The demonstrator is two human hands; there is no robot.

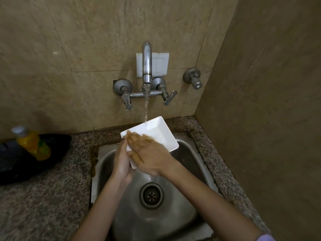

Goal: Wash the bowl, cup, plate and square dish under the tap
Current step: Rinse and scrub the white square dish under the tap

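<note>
Water from the tap (pixel 147 63) strikes the far corner of the square dish (pixel 156 134), just beyond my flat, straight-fingered right hand (pixel 149 155) pressed on its inside. My left hand (pixel 121 159) grips its near-left edge, tilting it over the sink (pixel 189 159).

the right hand (pixel 147 157) lies across the square dish (pixel 156 134) and hides its near left part; its fingers are blurred. the left hand (pixel 121 160) has its fingers hidden behind the dish. the yellow bottle (pixel 33 143) is blurred, its label unreadable. the black thing (pixel 10 159) by it is cut off by the left edge.
</note>
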